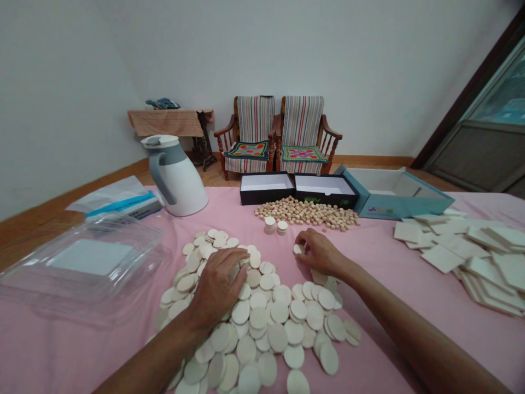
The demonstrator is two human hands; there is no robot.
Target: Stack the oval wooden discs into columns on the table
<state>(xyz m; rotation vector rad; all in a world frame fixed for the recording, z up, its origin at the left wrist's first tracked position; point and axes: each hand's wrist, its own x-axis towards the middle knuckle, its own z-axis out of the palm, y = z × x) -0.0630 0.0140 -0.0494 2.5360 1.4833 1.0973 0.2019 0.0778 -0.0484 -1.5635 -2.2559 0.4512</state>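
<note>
A spread pile of pale round wooden discs covers the near middle of the pink cloth. On its upper left part rests my left hand, fingers curled down and thumb drawn in around discs; the fingertips are partly hidden. My right hand pinches a wooden disc just above the cloth, at the upper right edge of the pile. Left of that hand stand two short stacks of discs, a taller stack and a lower stack.
Behind the stacks lie small wooden beads, before two black boxes and a blue box. Square wooden pieces are heaped at right. At left are a clear plastic container, a blue packet and a white jug.
</note>
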